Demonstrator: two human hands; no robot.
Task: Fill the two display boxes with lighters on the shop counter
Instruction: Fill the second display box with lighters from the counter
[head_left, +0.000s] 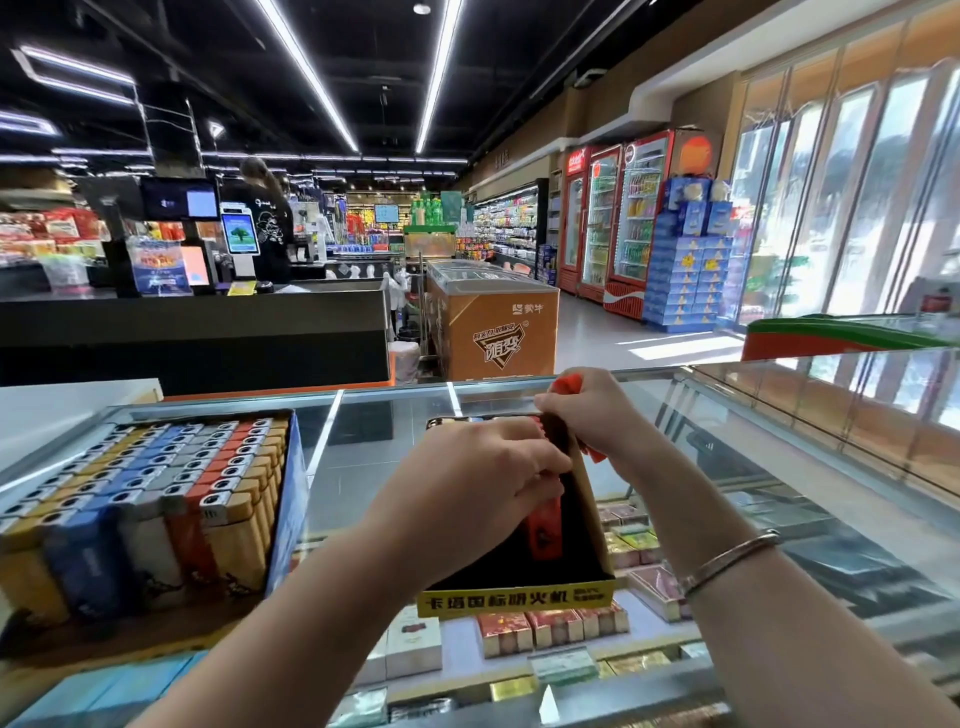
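Left hand (483, 467) pinches a red lighter (545, 525) into the yellow box (519, 600), right hand (587, 410) grips spare lighters (569, 384), presumably feeding stock; blue box (291, 499) full.

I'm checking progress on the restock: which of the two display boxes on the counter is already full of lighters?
The blue-sided box on the left, packed with rows of lighters. The black box with the yellow front, under both hands, is mostly bare inside.

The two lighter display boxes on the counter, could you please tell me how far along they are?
The blue box on the left looks full. The left hand is setting a red lighter into the yellow-fronted box; the right hand holds more. Most of that box remains unfilled.
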